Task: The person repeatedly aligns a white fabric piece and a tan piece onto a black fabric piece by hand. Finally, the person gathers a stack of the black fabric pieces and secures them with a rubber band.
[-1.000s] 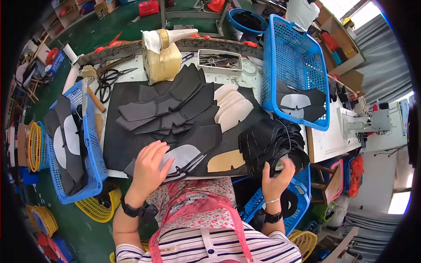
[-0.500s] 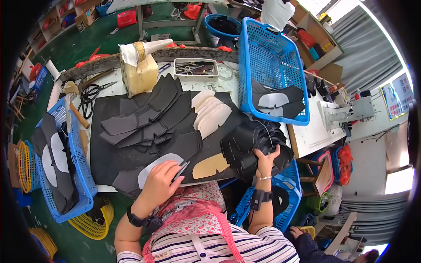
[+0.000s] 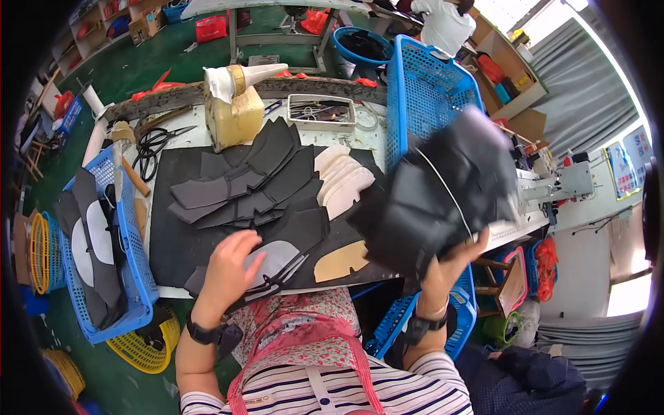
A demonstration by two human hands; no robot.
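Note:
My right hand [image 3: 453, 266] grips a thick bundle of black cut pieces [image 3: 425, 214] from below. A white cord crosses the bundle, which is raised off the table and blurred at its upper end. My left hand [image 3: 232, 268] hovers with fingers apart beside a black piece carrying a pale grey patch [image 3: 278, 257] at the table's front edge. Between my hands lies a tan rounded piece [image 3: 340, 261]. Farther back, overlapping black shaped pieces [image 3: 256, 200] and a fanned row of cream pieces [image 3: 344, 185] rest on the black mat [image 3: 176, 252].
Blue baskets stand left [image 3: 143, 277] and far right [image 3: 395, 104]; the left one holds black-and-white pieces. At the back are a yellowish block [image 3: 238, 121], scissors [image 3: 153, 149] and a tool tray [image 3: 321, 124]. A sewing machine [image 3: 574, 180] stands right. Another person's dark sleeve [image 3: 532, 373] shows lower right.
My right hand has lifted the black bundle from the table's right side, up and to the right. My left hand has moved left off the grey-patched piece, fingers spreading.

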